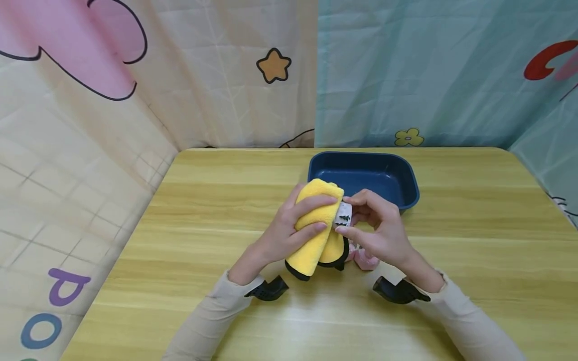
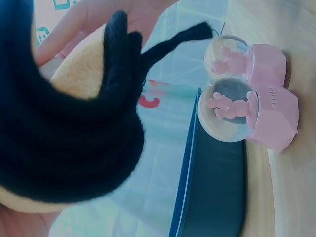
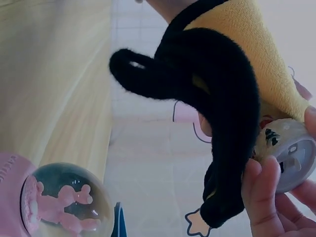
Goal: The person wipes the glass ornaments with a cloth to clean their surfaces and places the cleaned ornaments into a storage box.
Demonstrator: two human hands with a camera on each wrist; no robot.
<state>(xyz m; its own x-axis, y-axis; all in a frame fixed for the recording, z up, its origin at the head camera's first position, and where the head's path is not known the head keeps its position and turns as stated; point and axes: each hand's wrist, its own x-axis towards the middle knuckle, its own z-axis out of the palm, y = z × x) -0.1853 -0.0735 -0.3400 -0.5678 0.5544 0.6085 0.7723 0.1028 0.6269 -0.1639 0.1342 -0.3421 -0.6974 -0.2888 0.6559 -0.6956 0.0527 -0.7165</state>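
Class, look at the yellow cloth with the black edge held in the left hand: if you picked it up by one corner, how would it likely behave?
The yellow cloth would probably flop and unfold, since it bends softly around the left hand and its black edge droops in loops. Its fluffy pile suggests it is light and grips well, not slippery. It looks unlikely to break or roll.

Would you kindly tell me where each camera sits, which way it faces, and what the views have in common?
Head: worn on the head, facing forward and down at the wooden table; both forearms, the left hand gripping the yellow cloth, and the right hand pinching a small white globe.
Left wrist: under the left hand, facing past the cloth's black edge towards two pink globes and the blue tray; fingers show.
Right wrist: facing left across the table; right fingertips show.
Shared: cloth everywhere; pink globes in both wrist views.
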